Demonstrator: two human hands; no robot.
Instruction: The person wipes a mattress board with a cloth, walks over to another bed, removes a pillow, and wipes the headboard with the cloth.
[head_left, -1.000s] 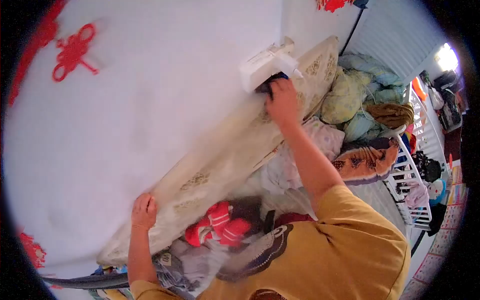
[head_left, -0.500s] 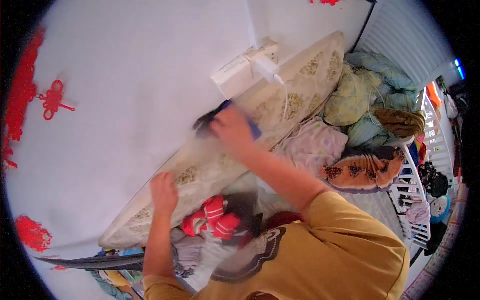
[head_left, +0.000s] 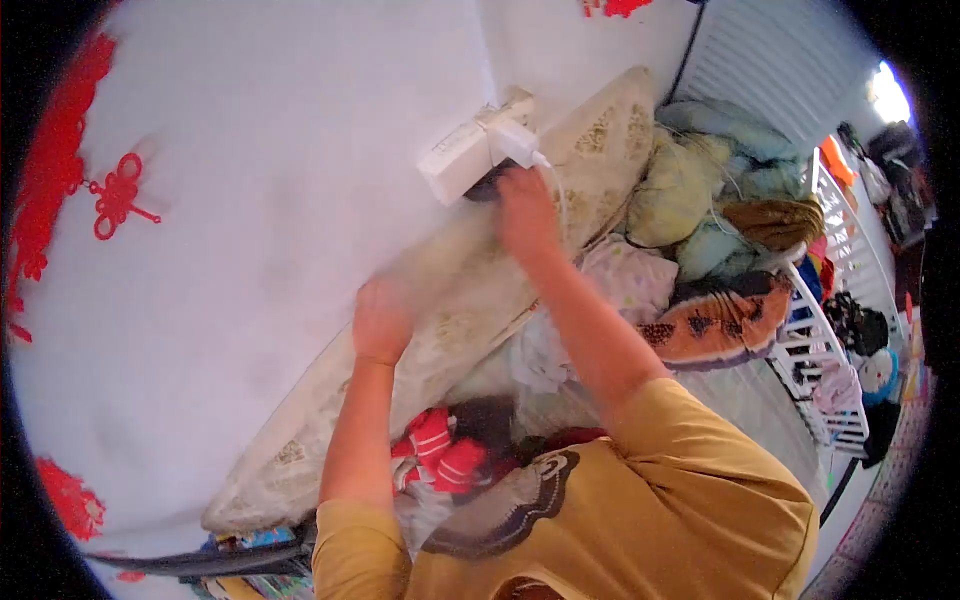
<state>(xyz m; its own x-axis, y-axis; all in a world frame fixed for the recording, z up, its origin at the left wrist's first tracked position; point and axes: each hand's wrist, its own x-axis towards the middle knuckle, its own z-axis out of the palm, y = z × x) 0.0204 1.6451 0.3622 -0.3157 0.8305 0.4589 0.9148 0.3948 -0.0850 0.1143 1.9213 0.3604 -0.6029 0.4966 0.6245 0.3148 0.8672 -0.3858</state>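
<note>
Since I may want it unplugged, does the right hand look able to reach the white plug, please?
Probably yes: the right hand is close beside the white plug and nothing visible blocks the way, though the dark item at its fingers may need letting go first.

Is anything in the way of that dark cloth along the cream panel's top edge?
Yes, probably: the white socket box sits right by the dark cloth in the right hand, and a white cable hangs beside that hand, over the cream panel.
</note>
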